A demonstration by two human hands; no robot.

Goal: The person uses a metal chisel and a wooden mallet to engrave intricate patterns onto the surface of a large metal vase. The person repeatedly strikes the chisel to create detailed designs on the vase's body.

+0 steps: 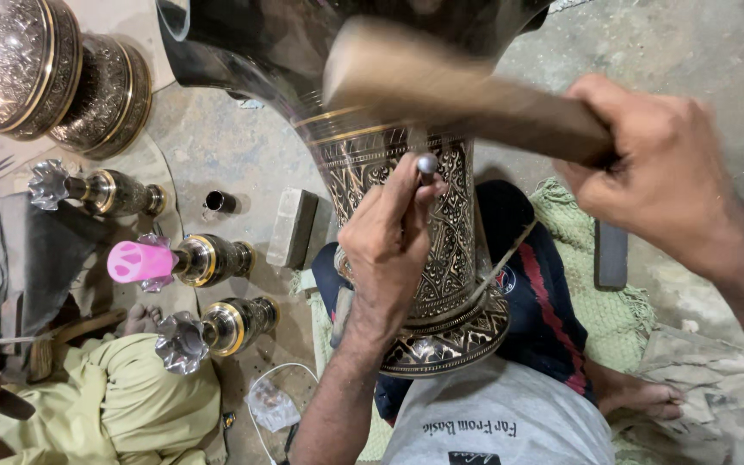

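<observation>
1. The big metal vase (pixel 441 250) rests on the person's lap, its wide foot toward the body and its mouth pointing away. It is the landmark here.
2. The left hand (pixel 385 245) lies on the vase's carved neck. Its grip is closed around a thin metal punch (pixel 424 169), tip on the pattern.
3. The right hand (pixel 656 172), to the right of the vase, has its grip closed on the handle of a wooden mallet (pixel 441 86). The mallet head is above the punch and looks blurry.
4. The vase looks heavy, hard and stiff. Its shiny parts are probably slippery. The carved neck is rougher, so it seems the best place to hold.
5. Left of the vase, three small vases (pixel 208 258) lie on the floor, one with a pink cap (pixel 139 261).
6. Farther left, another person in yellow cloth (pixel 139 405) sits.
7. The vase's mouth is cut off at the top. The punch tip is hidden behind the fingers.
</observation>
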